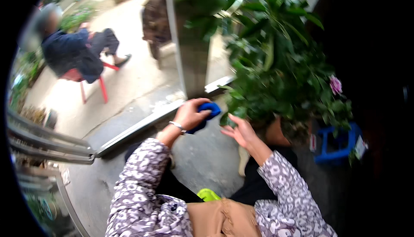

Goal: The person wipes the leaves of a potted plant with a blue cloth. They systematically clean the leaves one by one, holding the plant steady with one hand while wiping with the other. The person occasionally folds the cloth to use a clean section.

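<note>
My left hand (190, 114), a bracelet at its wrist, is closed around a bunched blue cloth (208, 110) in front of me. To its right, my right hand (241, 132) is at the lower left edge of a leafy potted plant (275, 85). A green leaf (223, 120) lies between its thumb and fingers; blur makes the grip hard to judge. Some space separates the cloth from the leaf. The plant's terracotta-coloured pot (277, 133) is mostly hidden by foliage. One pink flower (335, 85) shows on the right side.
A blue plastic frame-like object (338, 144) stands right of the pot. A metal door track (139, 125) crosses the left side. Outside, a seated person (74, 52) is on a red stool (103, 88), with another person (157, 20) beyond. Grey concrete floor (203, 159) lies below my hands.
</note>
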